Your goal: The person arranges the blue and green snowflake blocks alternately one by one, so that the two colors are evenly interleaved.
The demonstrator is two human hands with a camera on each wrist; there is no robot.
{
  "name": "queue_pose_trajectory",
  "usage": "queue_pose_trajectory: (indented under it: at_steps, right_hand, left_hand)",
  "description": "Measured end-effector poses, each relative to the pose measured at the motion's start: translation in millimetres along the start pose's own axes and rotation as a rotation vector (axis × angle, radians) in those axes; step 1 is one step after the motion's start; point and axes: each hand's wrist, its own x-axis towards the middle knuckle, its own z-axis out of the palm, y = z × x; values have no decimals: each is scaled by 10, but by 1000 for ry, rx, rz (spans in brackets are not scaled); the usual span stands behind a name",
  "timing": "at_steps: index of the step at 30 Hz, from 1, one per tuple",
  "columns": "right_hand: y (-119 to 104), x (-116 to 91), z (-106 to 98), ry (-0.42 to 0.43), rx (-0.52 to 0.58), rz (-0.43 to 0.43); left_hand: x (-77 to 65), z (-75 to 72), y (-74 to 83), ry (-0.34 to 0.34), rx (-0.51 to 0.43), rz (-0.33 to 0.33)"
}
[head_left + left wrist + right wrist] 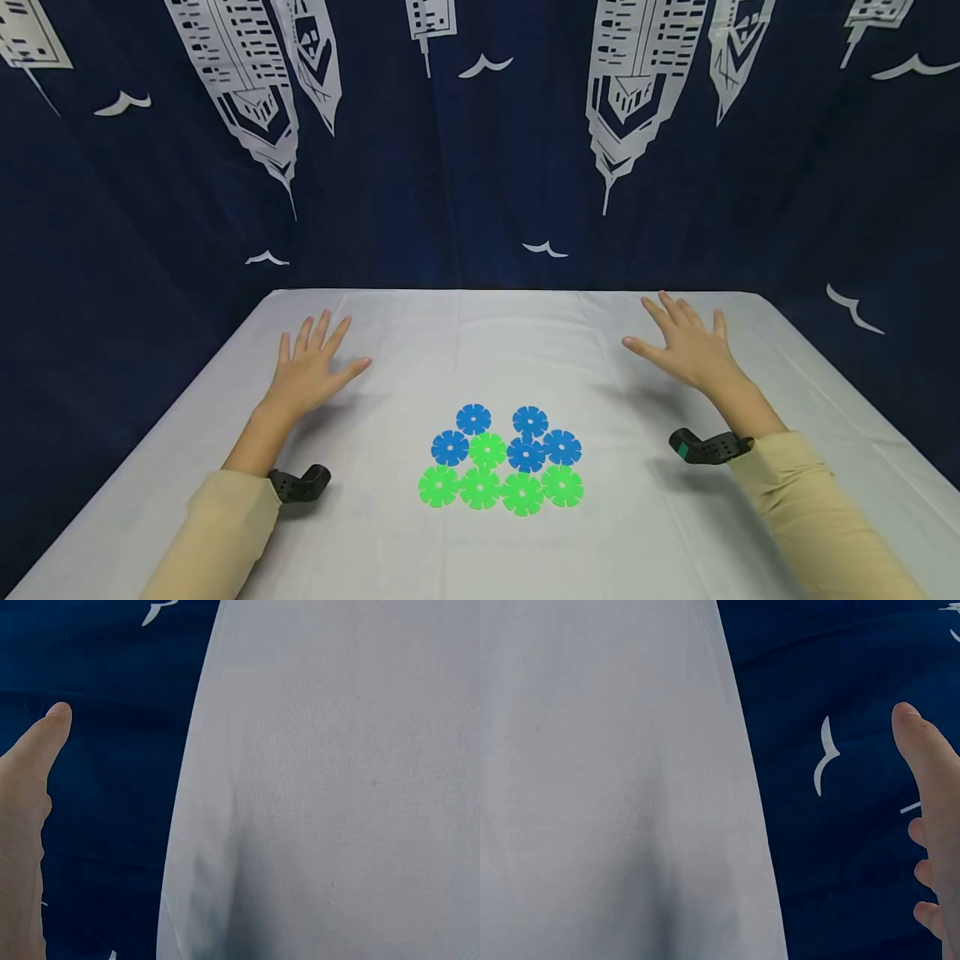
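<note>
Several flat, notched plastic discs lie grouped near the middle of the white table in the head view. The blue discs, such as this blue disc (451, 448), are mostly at the back of the group. A row of green discs, among them this green disc (438, 486), forms the front, with one more green disc (487, 450) amid the blue ones. To the left of the group, my left hand (306, 379) hovers above the cloth, fingers spread, holding nothing. Farther back on the right, my right hand (692, 350) is likewise raised with spread fingers and holds nothing.
A white cloth (450, 350) covers the table. Behind it hangs a dark blue curtain (450, 167) printed with pale buildings and birds. Black wrist devices sit on the left wrist (302, 483) and the right wrist (708, 447).
</note>
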Motion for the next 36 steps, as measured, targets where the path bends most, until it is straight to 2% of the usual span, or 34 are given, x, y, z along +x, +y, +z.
queue_pose_trajectory:
  at_steps: [6,18,26,36]
  right_hand:
    - [-82,-15,-20,15,3,-19]
    - [-278,-104,28,50,-15,-87]
    - [-507,-151,93,53,9,-129]
    - [-744,-228,173,76,29,-207]
  left_hand:
    - [13,-14,78,34,-4,20]
    - [-55,-23,364,37,-15,53]
    - [-134,-31,554,51,-30,76]
    - [-273,13,750,36,-47,101]
